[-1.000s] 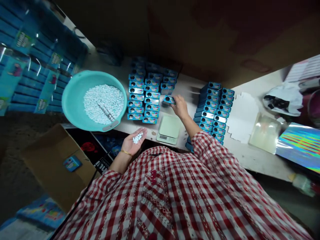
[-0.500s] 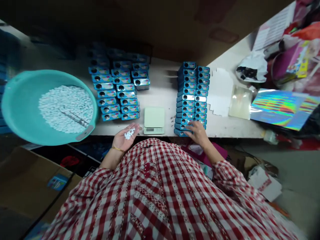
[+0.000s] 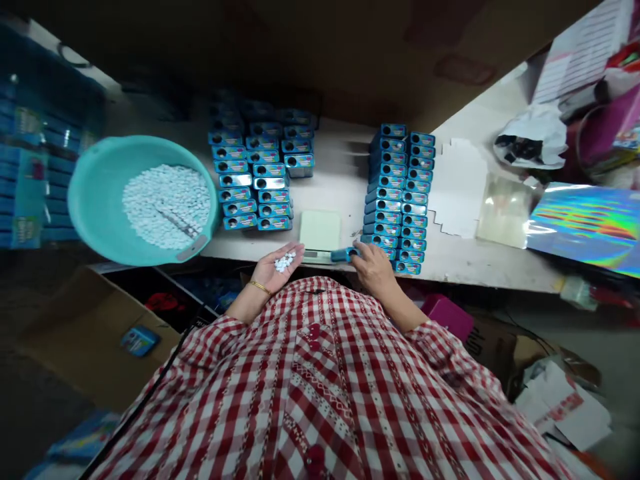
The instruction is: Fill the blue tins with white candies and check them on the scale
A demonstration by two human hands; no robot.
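A: Where is the small blue tin [image 3: 344, 254] sitting right now?

B: It is lying at the near edge of the table [image 3: 345, 193], just below the pale green scale [image 3: 320, 233], around the middle of the frame. The right hand [image 3: 373, 267] is closing its fingertips on the tin's right end, so the tin is poking out to the left of the grip.

A: And the other hand?

B: The left hand [image 3: 275, 269] is resting palm up, fingers loosely cupped, cradling a little heap of white tablets [image 3: 285, 261]. It is hovering just past the table edge, left of the scale.

A: How much room is there?

B: It is tight. Stacked blue tins [image 3: 260, 177] are crowding the left, another stack [image 3: 400, 200] is touching the right hand's side, and only a bare strip is running between them. The teal basin [image 3: 100, 193] of tablets is overhanging the edge at the centre left.
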